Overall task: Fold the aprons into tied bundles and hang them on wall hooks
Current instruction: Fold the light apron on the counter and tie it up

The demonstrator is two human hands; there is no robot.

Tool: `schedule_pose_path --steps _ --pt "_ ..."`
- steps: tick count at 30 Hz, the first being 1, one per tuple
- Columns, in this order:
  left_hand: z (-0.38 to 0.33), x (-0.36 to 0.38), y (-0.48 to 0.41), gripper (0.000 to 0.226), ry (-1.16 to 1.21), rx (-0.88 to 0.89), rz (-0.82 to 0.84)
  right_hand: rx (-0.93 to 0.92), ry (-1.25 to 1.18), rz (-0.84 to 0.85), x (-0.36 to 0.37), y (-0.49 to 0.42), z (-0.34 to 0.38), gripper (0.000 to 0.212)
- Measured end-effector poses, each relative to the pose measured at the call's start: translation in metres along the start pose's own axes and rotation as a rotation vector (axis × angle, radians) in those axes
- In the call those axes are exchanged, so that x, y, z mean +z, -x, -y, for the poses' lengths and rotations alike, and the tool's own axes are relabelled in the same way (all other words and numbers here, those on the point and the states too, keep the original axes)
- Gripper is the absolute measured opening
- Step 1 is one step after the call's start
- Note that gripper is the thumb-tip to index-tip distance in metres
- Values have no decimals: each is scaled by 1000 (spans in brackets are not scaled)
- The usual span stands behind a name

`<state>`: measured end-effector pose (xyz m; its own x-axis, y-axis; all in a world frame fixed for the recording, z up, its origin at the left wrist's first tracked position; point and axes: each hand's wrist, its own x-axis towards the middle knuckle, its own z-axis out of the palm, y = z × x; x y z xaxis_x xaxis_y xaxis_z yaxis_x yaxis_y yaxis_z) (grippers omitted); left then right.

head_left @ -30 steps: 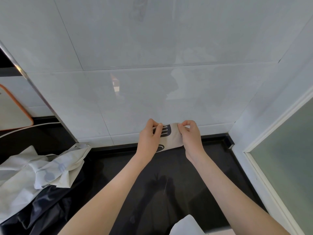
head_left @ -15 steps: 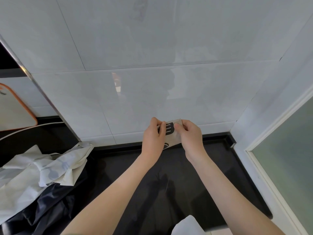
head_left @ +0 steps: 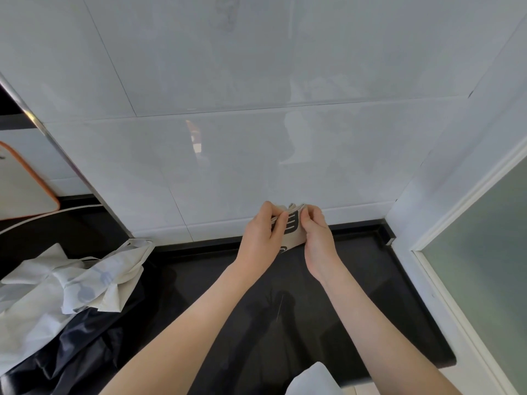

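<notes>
At your far left a cutting board (head_left: 20,183) with an orange rim leans upright, cut off by the frame edge so only its right corner shows. Just right of it, a heap of aprons lies on the black countertop (head_left: 199,295): a cream apron (head_left: 94,283) with a faint bluish print is crumpled on top, and a dark navy apron (head_left: 74,352) lies under it. Most of the navy one is buried, and the heap runs out of frame, so you cannot tell how many pieces it holds.

Your left hand (head_left: 261,238) pinches the left upper edge of a small folded beige apron bundle (head_left: 293,228), thumb against forefinger, the other fingers curled behind the cloth and hidden. The bundle is held up between both hands, above the back of the counter and in front of the lowest wall tile (head_left: 228,220); whether it touches the tile is unclear. Only a narrow strip with a black print shows between your fingers.

Your right hand (head_left: 316,238) pinches the right upper edge with curled fingertips, close to the left hand's. Below, a white cloth (head_left: 310,380) is clipped by the bottom edge. A frosted glass pane (head_left: 484,252) stands at the far right.
</notes>
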<state>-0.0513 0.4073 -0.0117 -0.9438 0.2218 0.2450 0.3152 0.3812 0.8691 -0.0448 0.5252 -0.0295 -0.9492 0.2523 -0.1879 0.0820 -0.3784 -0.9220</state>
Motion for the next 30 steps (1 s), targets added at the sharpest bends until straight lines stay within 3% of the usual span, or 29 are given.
schedule_pose_path --steps 4,7,12,15,18,25,30 --pt "-3 -8 0 19 49 -3 27 159 60 142 -10 -4 8 31" --pt "-5 -9 0 18 72 -19 23 169 103 175 -11 -3 10 39" --pt "-10 -8 -1 19 139 -56 -36 85 -180 110 -15 -2 9 51" --pt "-9 -11 -1 18 247 -131 -77 87 -236 109 -27 -2 16 32" --pt "-6 -12 -1 19 351 -209 -84 82 -208 230 -33 4 26 12" --pt "-3 -16 -4 27 580 -303 -20 145 -168 385 -31 10 37 16" --pt "-7 -20 -1 26 555 -319 10 192 151 361 -24 11 40 21"
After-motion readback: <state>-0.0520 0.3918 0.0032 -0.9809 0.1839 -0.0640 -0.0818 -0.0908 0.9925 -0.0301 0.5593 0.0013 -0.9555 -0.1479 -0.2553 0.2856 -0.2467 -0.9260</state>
